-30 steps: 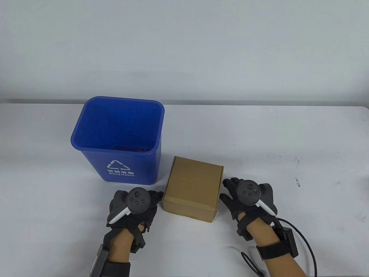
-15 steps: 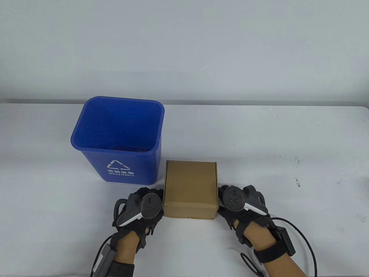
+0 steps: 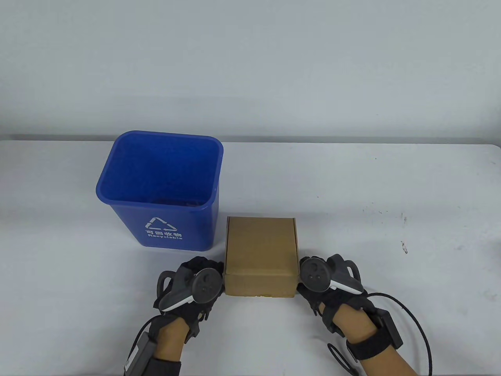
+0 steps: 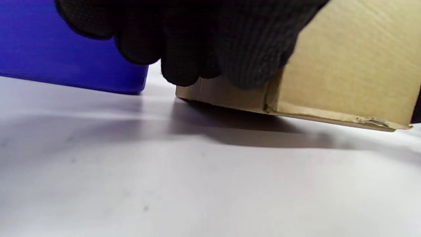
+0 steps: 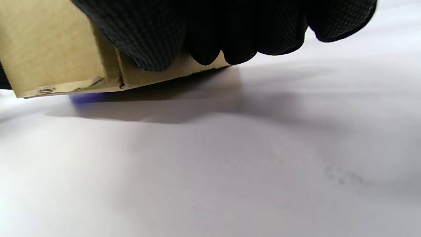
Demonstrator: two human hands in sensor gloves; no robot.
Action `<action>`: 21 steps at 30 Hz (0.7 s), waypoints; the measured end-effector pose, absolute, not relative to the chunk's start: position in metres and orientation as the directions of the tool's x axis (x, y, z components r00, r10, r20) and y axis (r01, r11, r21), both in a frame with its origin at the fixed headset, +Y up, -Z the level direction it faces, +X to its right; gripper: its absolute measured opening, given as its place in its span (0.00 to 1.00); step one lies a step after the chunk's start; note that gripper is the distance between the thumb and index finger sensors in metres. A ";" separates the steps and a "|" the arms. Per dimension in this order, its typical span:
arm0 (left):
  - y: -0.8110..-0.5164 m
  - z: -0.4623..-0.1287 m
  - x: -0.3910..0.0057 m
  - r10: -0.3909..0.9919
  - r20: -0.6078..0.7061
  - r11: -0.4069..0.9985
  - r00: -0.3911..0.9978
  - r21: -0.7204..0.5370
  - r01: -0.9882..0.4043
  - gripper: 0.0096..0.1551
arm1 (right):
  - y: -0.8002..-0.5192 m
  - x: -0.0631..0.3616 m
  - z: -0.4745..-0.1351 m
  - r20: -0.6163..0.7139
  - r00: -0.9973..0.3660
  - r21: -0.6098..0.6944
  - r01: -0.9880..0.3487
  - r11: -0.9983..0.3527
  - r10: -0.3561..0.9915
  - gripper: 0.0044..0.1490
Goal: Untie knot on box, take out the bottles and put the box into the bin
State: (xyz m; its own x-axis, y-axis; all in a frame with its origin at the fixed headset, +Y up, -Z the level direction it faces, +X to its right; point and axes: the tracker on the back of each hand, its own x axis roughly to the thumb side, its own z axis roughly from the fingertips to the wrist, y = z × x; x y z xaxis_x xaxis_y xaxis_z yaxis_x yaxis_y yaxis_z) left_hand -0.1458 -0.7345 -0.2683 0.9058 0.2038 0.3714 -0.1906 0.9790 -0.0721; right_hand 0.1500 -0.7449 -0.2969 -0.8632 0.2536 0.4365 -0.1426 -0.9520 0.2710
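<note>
Box (image 3: 260, 250) clamped between left hand (image 3: 195, 284) and right hand (image 3: 325, 276)

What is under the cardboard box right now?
Only shadow on the white table: both wrist views show the box tilted, its near bottom edge raised. Whether its far edge touches the table is hidden.

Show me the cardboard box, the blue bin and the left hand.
cardboard box (image 3: 260, 244), table view, closed top face.
blue bin (image 3: 164, 229), table view, front wall by the recycling symbol.
left hand (image 3: 195, 284), table view, its back.
</note>
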 end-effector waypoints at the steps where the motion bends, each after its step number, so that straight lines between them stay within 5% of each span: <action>1: -0.733 -0.267 -0.147 0.214 0.374 0.977 0.902 -0.066 -0.204 0.33 | -0.743 0.150 -0.296 0.436 -0.861 0.274 -0.151 -0.950 0.263 0.37; 21: -0.706 -0.251 -0.158 0.340 0.413 0.922 0.845 0.030 -0.386 0.28 | -0.701 0.161 -0.277 0.465 -0.810 0.252 -0.264 -0.931 0.356 0.34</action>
